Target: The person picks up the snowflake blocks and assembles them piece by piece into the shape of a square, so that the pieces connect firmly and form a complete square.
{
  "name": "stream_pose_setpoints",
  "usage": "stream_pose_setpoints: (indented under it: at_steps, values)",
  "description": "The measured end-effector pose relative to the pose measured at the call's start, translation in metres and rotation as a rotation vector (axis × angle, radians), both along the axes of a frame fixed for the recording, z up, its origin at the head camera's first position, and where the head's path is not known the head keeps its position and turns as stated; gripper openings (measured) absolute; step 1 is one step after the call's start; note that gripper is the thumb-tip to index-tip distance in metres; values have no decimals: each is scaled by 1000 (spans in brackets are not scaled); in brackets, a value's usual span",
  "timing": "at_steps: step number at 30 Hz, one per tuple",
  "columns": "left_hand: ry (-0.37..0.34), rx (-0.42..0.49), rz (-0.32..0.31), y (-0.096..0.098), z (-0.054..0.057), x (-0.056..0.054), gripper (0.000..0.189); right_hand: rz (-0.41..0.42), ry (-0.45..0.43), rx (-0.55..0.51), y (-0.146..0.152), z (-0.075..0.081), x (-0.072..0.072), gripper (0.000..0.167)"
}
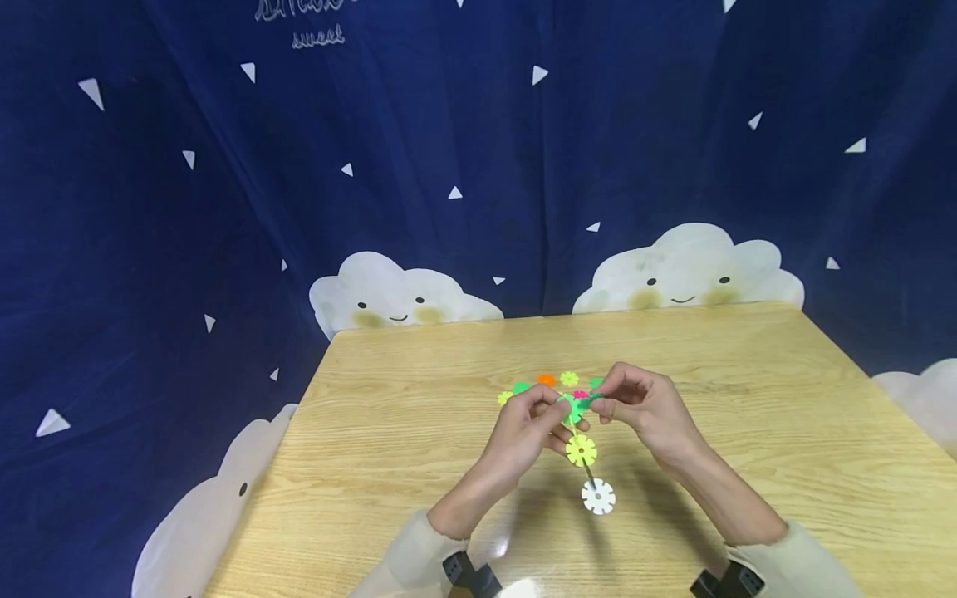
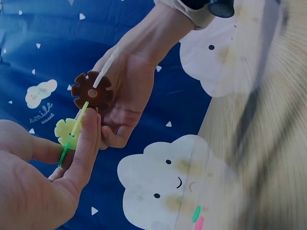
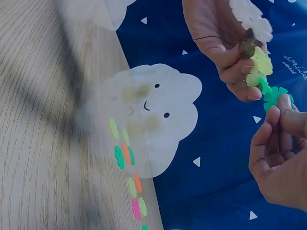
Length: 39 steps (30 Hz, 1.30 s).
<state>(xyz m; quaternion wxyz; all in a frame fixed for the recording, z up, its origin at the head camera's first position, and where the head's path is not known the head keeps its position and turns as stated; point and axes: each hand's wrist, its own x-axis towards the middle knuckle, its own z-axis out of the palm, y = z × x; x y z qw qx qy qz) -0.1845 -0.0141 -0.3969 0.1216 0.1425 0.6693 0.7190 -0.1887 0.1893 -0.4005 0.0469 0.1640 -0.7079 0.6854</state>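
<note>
My left hand [image 1: 523, 428] pinches a chain of notched plastic interlocking discs near its far end, around a green disc [image 1: 571, 409]. From there the chain runs back through yellow discs [image 1: 581, 450] and a brown disc [image 2: 92, 91] to a white disc [image 1: 598, 497] at the near end. The chain hangs over the table. Thumb and fingers of my right hand [image 1: 652, 411] pinch another green disc [image 3: 276, 98], seen nearly edge-on in the head view. It meets the chain's green disc at the edge. In the left wrist view, the left fingers hide this second green disc.
Loose discs in yellow, green, orange and pink lie beyond the hands on the wooden table [image 1: 419, 415], among them an orange disc [image 1: 547, 380] and a yellow one [image 1: 569, 379]. A dark blue curtain [image 1: 478, 124] with white clouds hangs behind the table.
</note>
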Motion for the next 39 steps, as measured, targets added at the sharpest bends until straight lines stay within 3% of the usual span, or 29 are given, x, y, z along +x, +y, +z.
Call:
stream_pose_setpoints:
  at_steps: [17,24,32,39]
  values:
    - [6,52,-14,5,-1,2,13,-106,219,11,-9,-8,2,21]
    - [-17,71,-21,4,-5,2,12,-88,194,45,-8,-8,2,17]
    - [-46,110,-88,-5,-6,-1,10,-51,101,91,-5,-7,-1,10]
    - [5,60,-121,-7,-3,-3,32,1,81,84,-8,-6,-3,11]
